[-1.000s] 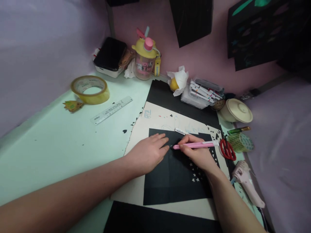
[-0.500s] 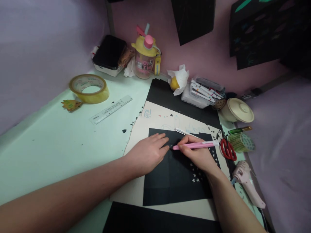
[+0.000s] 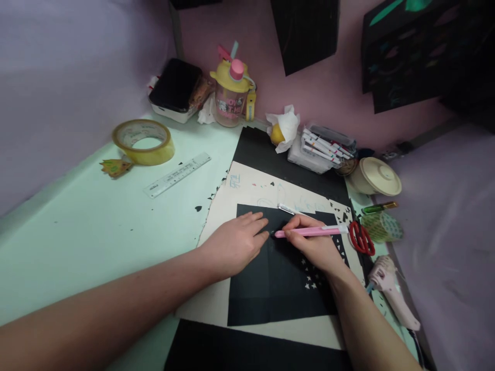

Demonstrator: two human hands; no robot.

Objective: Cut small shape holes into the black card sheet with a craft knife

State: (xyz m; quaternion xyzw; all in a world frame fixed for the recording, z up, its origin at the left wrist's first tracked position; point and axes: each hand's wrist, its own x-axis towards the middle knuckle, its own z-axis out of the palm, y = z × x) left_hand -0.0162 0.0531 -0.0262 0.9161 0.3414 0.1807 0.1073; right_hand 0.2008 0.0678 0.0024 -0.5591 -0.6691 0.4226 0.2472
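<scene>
My left hand [image 3: 235, 245] lies flat on the left part of a black sheet [image 3: 255, 304], fingers stretched out and pointing right. In a pinch, my right hand [image 3: 311, 245] holds a pink pen-shaped tool [image 3: 309, 232], its dark tip touching or just above the sheet beside my left fingertips. Several small star and triangle cut-outs show in the sheet's right part, some partly behind my right hand. Under the black sheet is a pale board [image 3: 209, 309] with faint drawings. A white pen-like stick [image 3: 286, 208] lies at the sheet's upper edge.
On the left are a tape roll [image 3: 152, 152] and a clear ruler [image 3: 178, 175]. Behind stand a yellow-lidded cup [image 3: 230, 95] and a box of markers [image 3: 315, 154]. At right lie red scissors [image 3: 361, 238], green tape [image 3: 382, 226] and a glue gun [image 3: 394, 296]. Black paper shapes hang above.
The view has shifted very slightly. Both hands, the pink tool and the black sheet show no clear movement.
</scene>
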